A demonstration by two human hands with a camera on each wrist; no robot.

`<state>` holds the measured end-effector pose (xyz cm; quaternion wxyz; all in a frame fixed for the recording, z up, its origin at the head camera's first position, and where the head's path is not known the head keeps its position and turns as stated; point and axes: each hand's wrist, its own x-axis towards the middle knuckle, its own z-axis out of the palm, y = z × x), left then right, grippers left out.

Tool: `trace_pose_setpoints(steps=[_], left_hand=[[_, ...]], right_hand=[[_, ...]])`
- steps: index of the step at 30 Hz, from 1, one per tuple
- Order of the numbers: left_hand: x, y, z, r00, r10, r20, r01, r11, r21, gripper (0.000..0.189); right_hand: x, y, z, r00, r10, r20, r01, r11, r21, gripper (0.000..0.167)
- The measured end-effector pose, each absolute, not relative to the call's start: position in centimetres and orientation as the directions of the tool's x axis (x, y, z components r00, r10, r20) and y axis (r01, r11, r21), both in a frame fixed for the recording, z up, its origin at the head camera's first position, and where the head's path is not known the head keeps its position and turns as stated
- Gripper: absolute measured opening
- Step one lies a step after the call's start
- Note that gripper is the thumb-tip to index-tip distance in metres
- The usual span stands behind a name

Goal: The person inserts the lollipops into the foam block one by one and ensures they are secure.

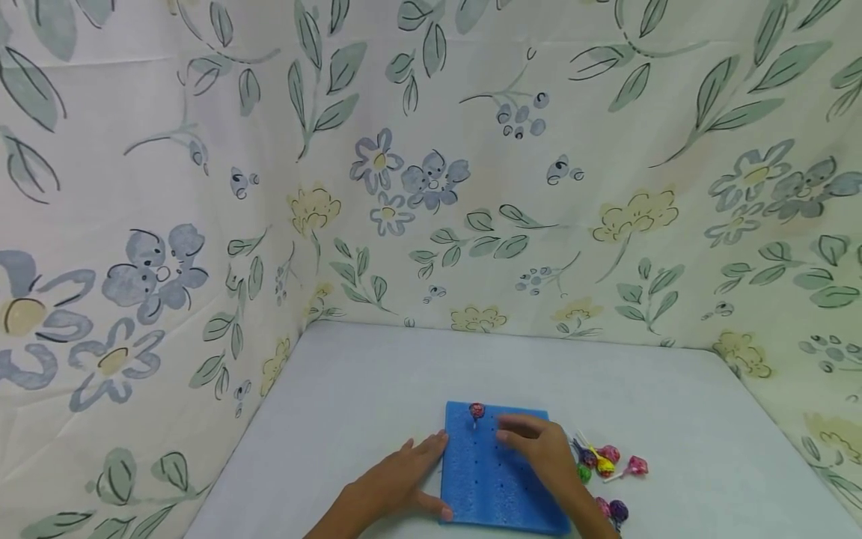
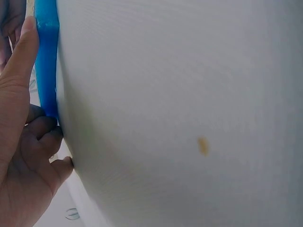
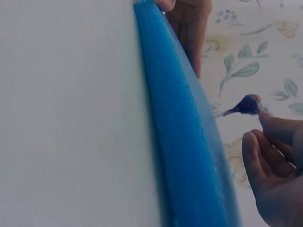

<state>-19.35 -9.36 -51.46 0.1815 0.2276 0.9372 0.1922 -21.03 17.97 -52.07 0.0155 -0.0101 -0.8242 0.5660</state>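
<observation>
A blue foam board (image 1: 488,486) with rows of small holes lies on the white table. One lollipop in a dark red wrapper (image 1: 477,410) stands upright by its stick near the board's far left corner. My left hand (image 1: 404,475) rests against the board's left edge, thumb and fingers spread along it. Over the board's right part is my right hand (image 1: 542,449), its thumb and fingers loosely bent with nothing between them. It is just right of the lollipop; in the right wrist view the thumb tip overlaps the lollipop's wrapper (image 3: 248,104).
Several wrapped lollipops lie on the table right of the board, among them a yellow one (image 1: 605,467), a green one (image 1: 584,473) and a pink one (image 1: 636,466). Nearer, a dark purple lollipop (image 1: 618,511) is partly beside the right forearm. Floral cloth (image 1: 431,262) hangs behind the table (image 1: 377,367).
</observation>
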Motion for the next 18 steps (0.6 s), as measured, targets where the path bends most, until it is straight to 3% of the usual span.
trace_pose_setpoints(steps=[18], left_hand=[[-19.3, -9.5, -51.8, -0.830, 0.510, -0.227, 0.372, 0.809, 0.456, 0.117]], right_hand=[[-17.9, 24.4, -50.2, -0.992, 0.110, -0.066, 0.100, 0.342, -0.934, 0.044]])
